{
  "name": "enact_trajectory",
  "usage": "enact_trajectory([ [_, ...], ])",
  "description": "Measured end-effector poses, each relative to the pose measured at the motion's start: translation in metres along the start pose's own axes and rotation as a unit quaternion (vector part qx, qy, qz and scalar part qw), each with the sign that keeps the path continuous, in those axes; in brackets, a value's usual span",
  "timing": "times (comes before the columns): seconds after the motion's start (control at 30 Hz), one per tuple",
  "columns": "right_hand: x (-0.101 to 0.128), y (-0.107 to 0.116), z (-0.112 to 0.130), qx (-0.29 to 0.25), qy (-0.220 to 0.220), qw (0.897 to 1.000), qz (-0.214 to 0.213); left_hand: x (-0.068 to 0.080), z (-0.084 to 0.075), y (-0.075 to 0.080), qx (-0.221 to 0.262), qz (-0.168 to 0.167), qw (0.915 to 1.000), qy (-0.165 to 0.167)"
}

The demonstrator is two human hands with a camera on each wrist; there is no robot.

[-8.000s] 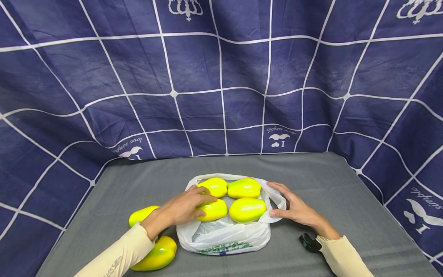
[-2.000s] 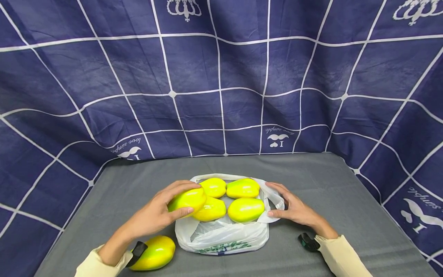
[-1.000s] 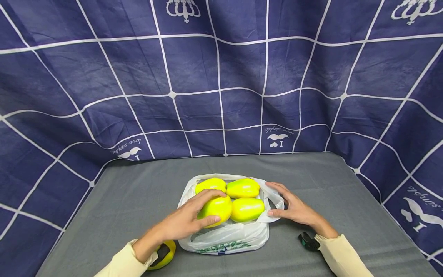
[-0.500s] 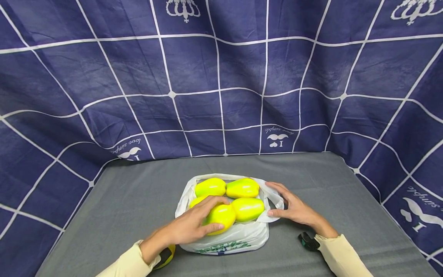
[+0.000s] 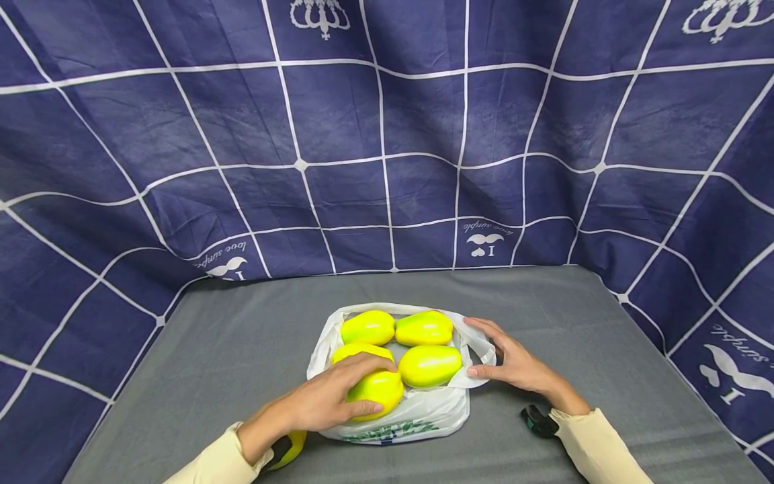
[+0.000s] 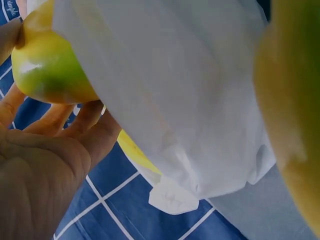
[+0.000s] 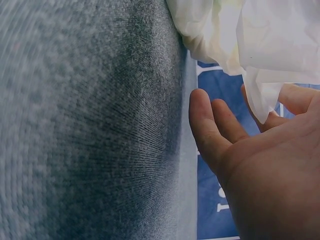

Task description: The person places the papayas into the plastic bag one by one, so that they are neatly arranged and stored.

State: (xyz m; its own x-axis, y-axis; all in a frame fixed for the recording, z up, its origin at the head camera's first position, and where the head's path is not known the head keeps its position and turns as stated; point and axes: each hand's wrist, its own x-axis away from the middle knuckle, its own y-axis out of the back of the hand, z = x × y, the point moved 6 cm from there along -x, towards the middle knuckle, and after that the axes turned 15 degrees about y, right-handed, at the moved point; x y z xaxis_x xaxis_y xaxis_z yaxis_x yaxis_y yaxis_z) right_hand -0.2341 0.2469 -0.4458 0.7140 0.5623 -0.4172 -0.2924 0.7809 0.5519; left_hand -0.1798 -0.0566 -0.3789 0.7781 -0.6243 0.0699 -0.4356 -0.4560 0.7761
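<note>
Held fruit: a yellow-green mango-like piece, long axis running left to right, lying at the near left of the white plastic bag, over the bag's near edge. Left hand: cupped over it from the near left, fingers curled across its top and far side, thumb against its near side, so the fruit lies directly under and just ahead of the palm; the left wrist view shows the same fingers wrapped beneath a green-yellow end beside the bag's film. Neighbouring fruit in the bag, counted from the held one: one just behind and touching it, partly hidden by the fingers; one just to its right; two more in the far row. Right hand: at the bag's right edge, fingers fairly straight, thumb and forefinger about the bag's loop handle; whether they pinch the film cannot be told, and in the right wrist view the palm is spread with film touching a fingertip. Further fruit: on the grey table left of the bag, mostly hidden under the left wrist. The left hand is the nearer one to the held fruit.
</note>
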Motion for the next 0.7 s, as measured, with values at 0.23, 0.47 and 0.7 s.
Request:
enact_trajectory([
  [0.23, 0.000, 0.001, -0.001, 0.001, 0.001, 1.000, -0.002, 0.003, 0.005, 0.005, -0.009, -0.005, 0.9999, 0.010],
  [0.47, 0.001, 0.002, -0.001, 0.005, -0.010, 1.000, 0.000, 0.009, 0.010, 0.010, -0.005, -0.008, 0.9997, 0.023],
  [0.7, 0.001, 0.002, -0.001, 0.011, -0.008, 1.000, 0.003, 0.014, 0.013, 0.012, -0.023, -0.026, 0.9992, 0.019],
])
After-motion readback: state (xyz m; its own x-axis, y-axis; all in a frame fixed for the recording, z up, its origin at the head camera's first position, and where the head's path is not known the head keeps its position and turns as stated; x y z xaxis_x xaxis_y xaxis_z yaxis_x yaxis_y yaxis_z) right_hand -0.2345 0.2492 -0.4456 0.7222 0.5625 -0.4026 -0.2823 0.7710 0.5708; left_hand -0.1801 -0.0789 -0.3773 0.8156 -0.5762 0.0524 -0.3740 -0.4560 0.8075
